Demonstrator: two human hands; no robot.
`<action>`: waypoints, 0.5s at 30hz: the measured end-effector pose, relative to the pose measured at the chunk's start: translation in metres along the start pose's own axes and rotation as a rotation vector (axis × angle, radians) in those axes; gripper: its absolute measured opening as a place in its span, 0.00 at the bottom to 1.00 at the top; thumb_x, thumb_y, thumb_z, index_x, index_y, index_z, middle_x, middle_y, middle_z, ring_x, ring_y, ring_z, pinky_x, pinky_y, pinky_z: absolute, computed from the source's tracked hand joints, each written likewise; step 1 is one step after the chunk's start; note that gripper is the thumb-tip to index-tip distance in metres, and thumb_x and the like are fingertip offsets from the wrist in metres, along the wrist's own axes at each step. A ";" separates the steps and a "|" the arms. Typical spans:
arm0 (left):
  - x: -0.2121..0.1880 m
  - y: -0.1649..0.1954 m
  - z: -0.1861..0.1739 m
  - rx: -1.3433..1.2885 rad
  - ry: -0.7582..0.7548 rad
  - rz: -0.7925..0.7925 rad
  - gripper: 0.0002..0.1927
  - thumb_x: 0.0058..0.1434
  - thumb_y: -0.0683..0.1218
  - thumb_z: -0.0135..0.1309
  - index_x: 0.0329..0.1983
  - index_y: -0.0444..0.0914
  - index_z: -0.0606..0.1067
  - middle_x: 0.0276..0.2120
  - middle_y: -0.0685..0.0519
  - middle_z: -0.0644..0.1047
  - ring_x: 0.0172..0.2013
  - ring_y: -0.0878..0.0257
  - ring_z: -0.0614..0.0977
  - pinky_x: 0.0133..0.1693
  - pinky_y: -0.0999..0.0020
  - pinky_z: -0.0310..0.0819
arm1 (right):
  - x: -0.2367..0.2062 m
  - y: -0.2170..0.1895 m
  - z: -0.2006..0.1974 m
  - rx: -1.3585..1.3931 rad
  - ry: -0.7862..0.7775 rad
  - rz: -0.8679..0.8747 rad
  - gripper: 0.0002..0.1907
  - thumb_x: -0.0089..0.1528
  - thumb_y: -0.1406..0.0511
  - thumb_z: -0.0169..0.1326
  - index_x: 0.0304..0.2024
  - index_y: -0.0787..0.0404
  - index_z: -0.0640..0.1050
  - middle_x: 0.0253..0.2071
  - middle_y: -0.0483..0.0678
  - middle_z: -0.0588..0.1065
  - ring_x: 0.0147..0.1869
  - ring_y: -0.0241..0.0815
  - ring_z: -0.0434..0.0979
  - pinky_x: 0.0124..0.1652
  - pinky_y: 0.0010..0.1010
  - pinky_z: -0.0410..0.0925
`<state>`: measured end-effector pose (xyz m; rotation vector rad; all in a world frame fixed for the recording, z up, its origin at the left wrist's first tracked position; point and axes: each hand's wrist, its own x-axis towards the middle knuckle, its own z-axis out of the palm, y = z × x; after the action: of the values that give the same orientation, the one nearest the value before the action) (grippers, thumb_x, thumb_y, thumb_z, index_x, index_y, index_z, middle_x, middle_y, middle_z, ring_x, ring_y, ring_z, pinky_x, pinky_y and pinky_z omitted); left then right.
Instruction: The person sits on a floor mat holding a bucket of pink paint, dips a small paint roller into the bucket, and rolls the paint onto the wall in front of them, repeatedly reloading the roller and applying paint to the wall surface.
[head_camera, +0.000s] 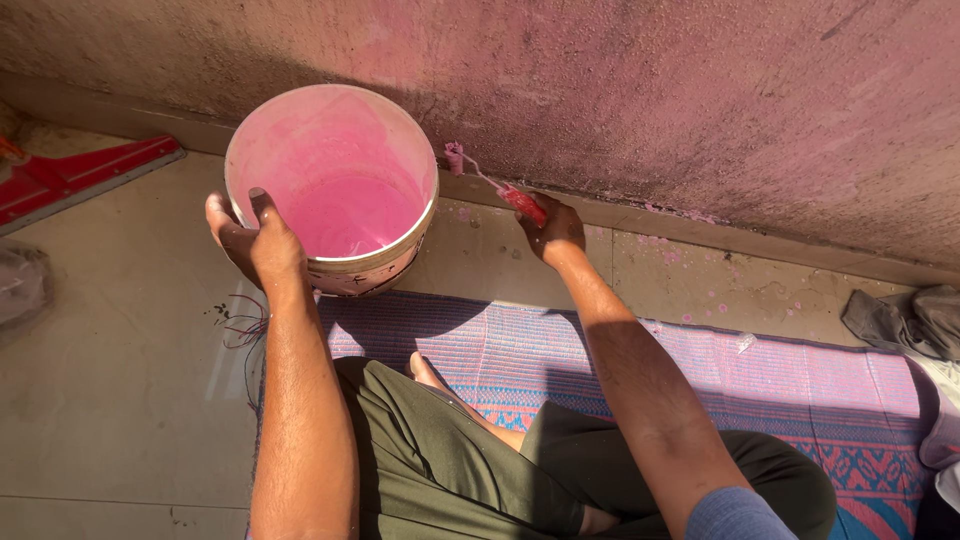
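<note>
My left hand (252, 240) grips the near rim of a white bucket (395, 262), which is tilted toward me with pink paint (350, 212) pooled inside. To its right, my right hand (552, 228) holds the red handle of a small paint roller (490, 182). The roller's pink head touches the base of the wall (700, 90), just right of the bucket. I sit cross-legged in dark green trousers on a woven mat (800, 380).
A red floor squeegee (70, 175) lies at the far left by the wall. Grey cloth (905, 320) is heaped at the right edge. Pink paint drops speckle the tiled floor (700, 275) along the wall. Loose threads (245, 325) trail off the mat's left end.
</note>
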<state>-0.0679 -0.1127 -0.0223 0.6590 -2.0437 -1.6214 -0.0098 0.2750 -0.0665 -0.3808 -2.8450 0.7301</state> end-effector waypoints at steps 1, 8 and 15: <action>-0.001 0.001 0.000 0.008 0.003 0.004 0.31 0.70 0.50 0.55 0.70 0.31 0.60 0.68 0.39 0.66 0.68 0.49 0.68 0.67 0.58 0.61 | 0.003 -0.013 0.006 -0.003 0.003 -0.036 0.22 0.61 0.52 0.59 0.55 0.51 0.79 0.47 0.55 0.80 0.50 0.59 0.80 0.50 0.44 0.71; -0.001 0.000 0.001 0.011 -0.019 -0.005 0.33 0.70 0.52 0.56 0.72 0.32 0.59 0.68 0.39 0.64 0.69 0.49 0.67 0.67 0.57 0.60 | 0.005 -0.019 -0.003 -0.021 -0.031 -0.077 0.21 0.63 0.52 0.58 0.57 0.49 0.79 0.47 0.53 0.81 0.51 0.59 0.80 0.51 0.44 0.71; 0.001 -0.004 0.004 0.014 -0.007 0.064 0.33 0.71 0.51 0.57 0.72 0.32 0.59 0.68 0.39 0.65 0.68 0.49 0.67 0.68 0.56 0.61 | -0.008 0.027 -0.096 -0.066 0.077 -0.097 0.21 0.62 0.53 0.61 0.55 0.50 0.80 0.47 0.54 0.81 0.50 0.57 0.82 0.49 0.40 0.73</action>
<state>-0.0702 -0.1111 -0.0271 0.5881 -2.0609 -1.5773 0.0261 0.3387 0.0023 -0.2715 -2.7981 0.5918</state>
